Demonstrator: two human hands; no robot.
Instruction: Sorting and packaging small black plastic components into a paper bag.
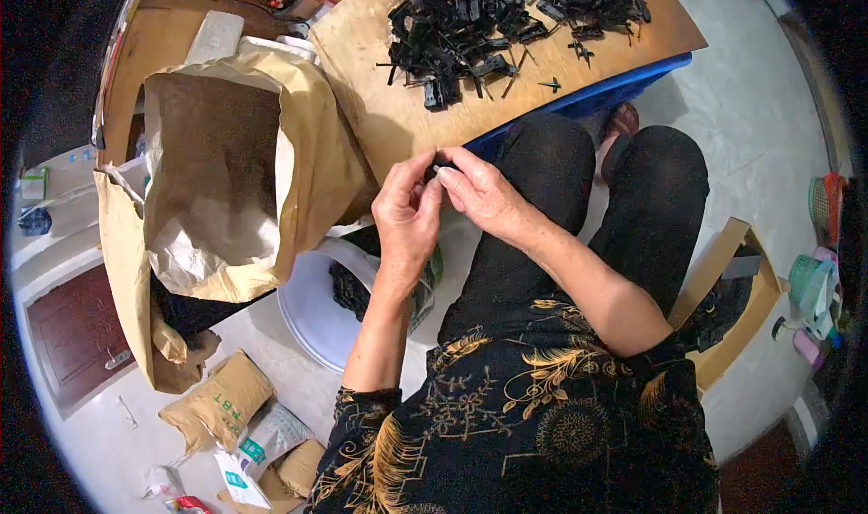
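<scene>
My left hand (407, 208) and my right hand (490, 198) meet above my lap, near the front edge of the wooden tabletop. Both are closed, fingertips pinched together around a small black plastic part (440, 162). Fingers cover most of it, so its shape is hard to make out. Beyond my hands, a heap of black plastic parts (461, 26) with thin stems lies on the tabletop (380, 116). A single loose black piece (551, 84) rests apart from the heap, near the table's edge.
Left of my hands stands a large open paper sack (316, 143). Below it, a white bucket (303, 311) holds black pieces. Packed bags (221, 401) lie on the floor at lower left. An open cardboard box (768, 283) with black items sits at my right.
</scene>
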